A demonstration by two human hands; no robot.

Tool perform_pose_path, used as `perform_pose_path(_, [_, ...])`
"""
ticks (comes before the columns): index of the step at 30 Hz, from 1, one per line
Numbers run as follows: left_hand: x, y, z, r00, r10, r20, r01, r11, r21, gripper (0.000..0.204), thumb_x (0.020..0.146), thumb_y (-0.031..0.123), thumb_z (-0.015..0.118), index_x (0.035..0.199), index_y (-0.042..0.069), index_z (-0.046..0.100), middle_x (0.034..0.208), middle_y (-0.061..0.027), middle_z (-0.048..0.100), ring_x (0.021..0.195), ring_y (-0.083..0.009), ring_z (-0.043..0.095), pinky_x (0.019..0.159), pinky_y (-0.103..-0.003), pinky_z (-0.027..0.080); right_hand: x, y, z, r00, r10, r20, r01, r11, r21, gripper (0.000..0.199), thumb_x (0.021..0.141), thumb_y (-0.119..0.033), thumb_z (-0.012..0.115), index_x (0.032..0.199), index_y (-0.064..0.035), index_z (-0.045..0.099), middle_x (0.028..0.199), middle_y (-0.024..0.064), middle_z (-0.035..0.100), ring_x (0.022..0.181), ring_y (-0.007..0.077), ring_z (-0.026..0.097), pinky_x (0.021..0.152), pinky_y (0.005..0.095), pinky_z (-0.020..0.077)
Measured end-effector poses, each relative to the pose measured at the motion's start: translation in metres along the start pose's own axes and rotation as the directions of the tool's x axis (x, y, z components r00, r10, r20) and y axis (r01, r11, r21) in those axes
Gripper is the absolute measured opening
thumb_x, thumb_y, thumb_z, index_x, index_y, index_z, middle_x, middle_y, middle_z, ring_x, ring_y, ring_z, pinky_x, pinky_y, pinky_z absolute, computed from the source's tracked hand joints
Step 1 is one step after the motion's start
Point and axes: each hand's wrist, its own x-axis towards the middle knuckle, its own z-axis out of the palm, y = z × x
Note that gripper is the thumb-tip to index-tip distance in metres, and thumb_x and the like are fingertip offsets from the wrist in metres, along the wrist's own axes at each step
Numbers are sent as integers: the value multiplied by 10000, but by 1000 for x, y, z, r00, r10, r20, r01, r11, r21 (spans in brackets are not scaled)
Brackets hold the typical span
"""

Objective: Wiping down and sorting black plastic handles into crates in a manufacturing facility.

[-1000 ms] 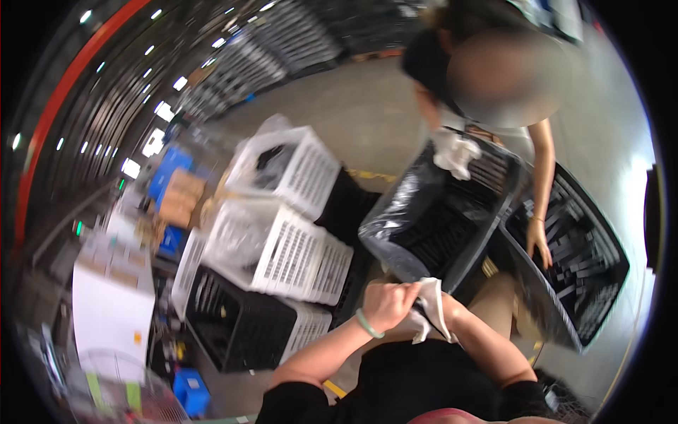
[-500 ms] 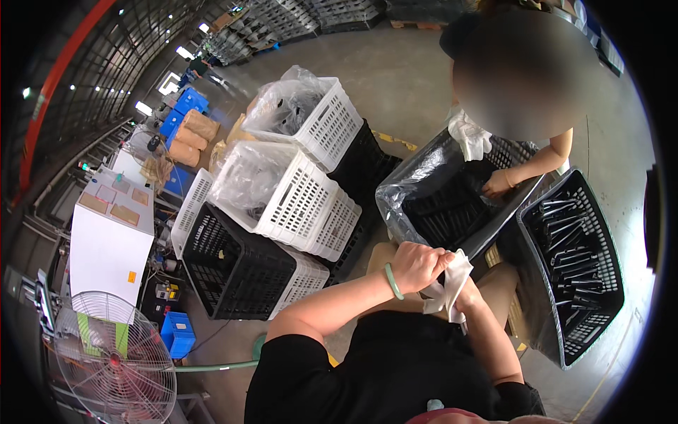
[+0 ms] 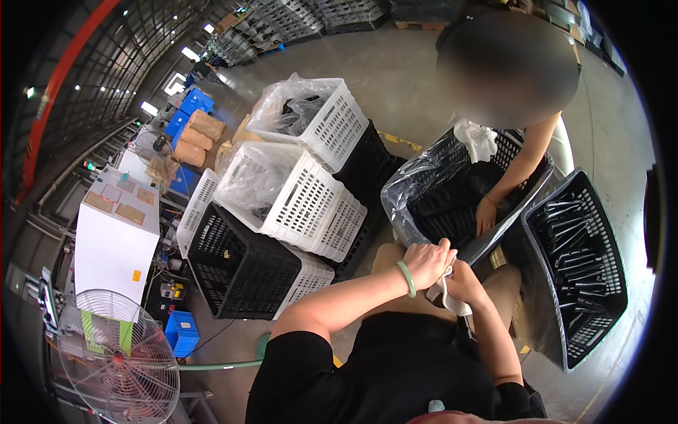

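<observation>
My left hand [image 3: 426,260], with a green bangle on its wrist, and my right hand [image 3: 462,281] meet in front of my chest, both gripping a white cloth glove [image 3: 446,299]. They hover at the near rim of a black crate lined with clear plastic [image 3: 438,205]. A person opposite me has one hand [image 3: 485,215] inside that crate and holds another white glove [image 3: 477,140] higher up.
To my right stands a black crate with several dark rod-like parts [image 3: 579,263]. White crates with plastic bags [image 3: 296,194] are stacked on black crates [image 3: 240,268] to my left. A standing fan [image 3: 120,357], a white cabinet [image 3: 113,240] and blue bins sit further left.
The camera has tilted down and toward the crates. My hands have dropped lower and closer together on the glove. The other person's hand has reached into the lined crate.
</observation>
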Motion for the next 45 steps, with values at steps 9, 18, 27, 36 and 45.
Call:
perform_pose_path(9, [13, 28, 4, 971, 179, -158, -200, 972, -127, 227, 979, 263, 459, 889, 55, 460, 531, -140, 588, 502, -334, 612, 440, -443, 457, -37, -9, 10, 927, -86, -364, 149, 978, 148, 125, 809, -54, 603, 899, 30, 624, 769, 109, 678, 768, 155, 647, 680, 332, 494])
perform_pose_path(18, [21, 33, 1, 979, 176, -104, -178, 984, -14, 268, 973, 275, 479, 803, 75, 529, 522, -132, 583, 498, -334, 609, 444, -434, 475, -93, 61, 30, 954, 173, -244, -95, 949, 300, 124, 796, -92, 614, 886, -11, 643, 713, 67, 647, 724, 135, 645, 664, 338, 517])
perform_pose_path(27, [29, 33, -12, 906, 396, -149, -381, 917, 120, 365, 916, 269, 554, 621, 59, 603, 500, -124, 579, 438, -293, 589, 420, -383, 472, -34, -8, 11, 927, 20, -374, 130, 919, 371, 124, 823, -88, 620, 886, 18, 609, 774, 121, 656, 753, 142, 618, 693, 332, 492])
perform_pose_path(36, [65, -15, -79, 957, 154, -245, -111, 977, 181, 524, 964, 357, 438, 565, 76, 629, 554, -182, 587, 529, -385, 609, 491, -476, 496, -81, 24, 10, 940, 44, -338, -57, 998, -29, 237, 809, -239, 639, 867, -9, 638, 736, 214, 645, 732, 375, 659, 653, 428, 509])
perform_pose_path(45, [117, -53, -164, 941, -124, -315, 156, 985, 79, 612, 989, 456, 338, 678, -7, 589, 612, -193, 581, 656, -416, 586, 614, -488, 428, -112, 57, -54, 851, 106, -514, 245, 786, 568, 227, 892, -142, 635, 1079, -17, 603, 979, 43, 652, 889, 121, 618, 787, 291, 514])
